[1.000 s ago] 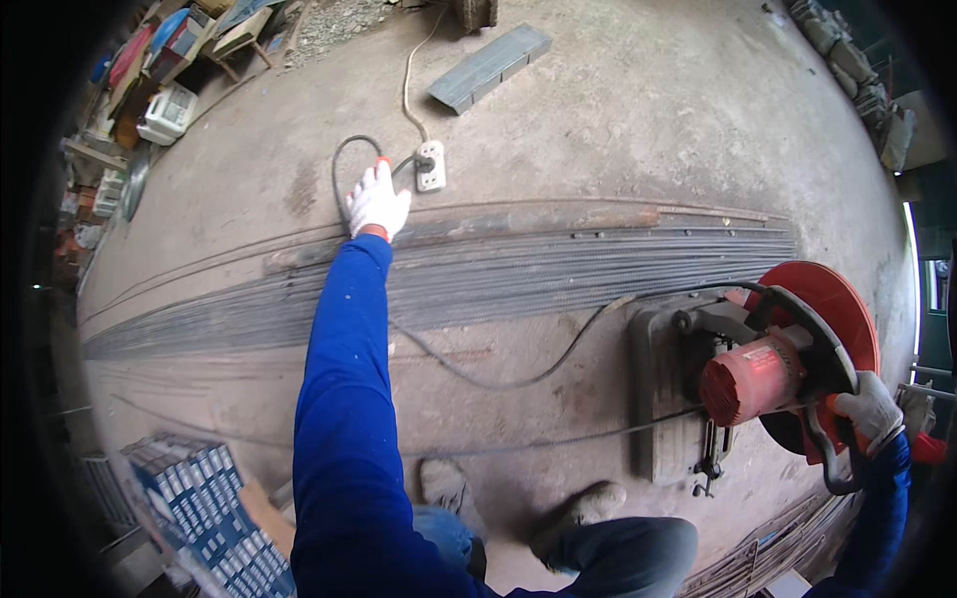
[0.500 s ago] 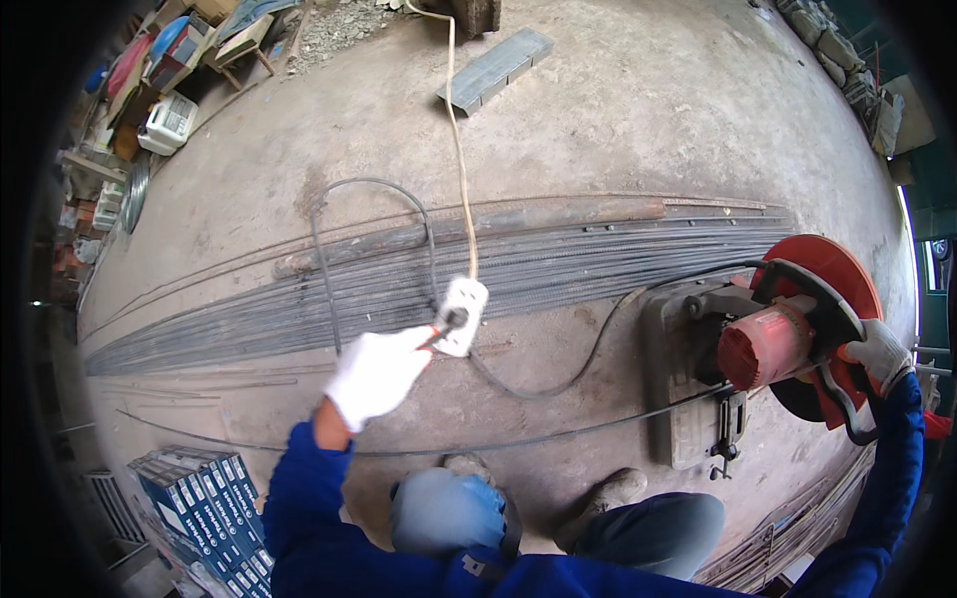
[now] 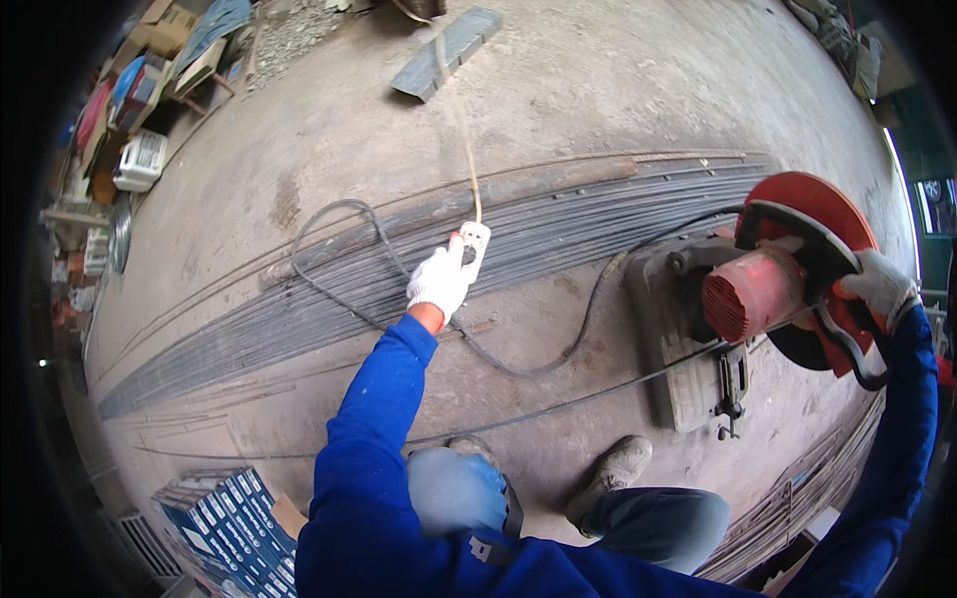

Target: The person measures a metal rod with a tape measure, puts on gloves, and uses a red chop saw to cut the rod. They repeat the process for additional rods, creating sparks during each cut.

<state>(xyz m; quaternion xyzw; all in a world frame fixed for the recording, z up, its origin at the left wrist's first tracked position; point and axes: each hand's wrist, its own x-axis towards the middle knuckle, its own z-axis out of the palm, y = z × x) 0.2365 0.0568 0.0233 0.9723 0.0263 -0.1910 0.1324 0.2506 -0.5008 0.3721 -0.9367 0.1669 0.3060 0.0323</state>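
My left hand [image 3: 439,281], in a white glove with orange fingertips, grips a white power strip [image 3: 479,235] with a black plug in it, over a bundle of long steel rebars [image 3: 558,229]. A pale cord runs up from the strip, and a dark cable [image 3: 513,367] curves across the floor. My right hand [image 3: 879,287], gloved too, is closed on the handle of a red chop saw [image 3: 748,294] with a black guard and grey base. A single bar [image 3: 568,404] lies across the saw base, extending far to the left.
A grey slab [image 3: 444,55] lies on the concrete floor at the top. Boxes, boards and a white jerrycan [image 3: 142,159] are piled at upper left. Blue-and-white cartons [image 3: 229,528] are stacked at lower left, more bars [image 3: 788,508] at lower right. Sacks or rubble line the upper right edge.
My left hand reached forward near the strip, then drew it back toward me; now it has shifted slightly up and right with it. My right hand stays on the saw handle.
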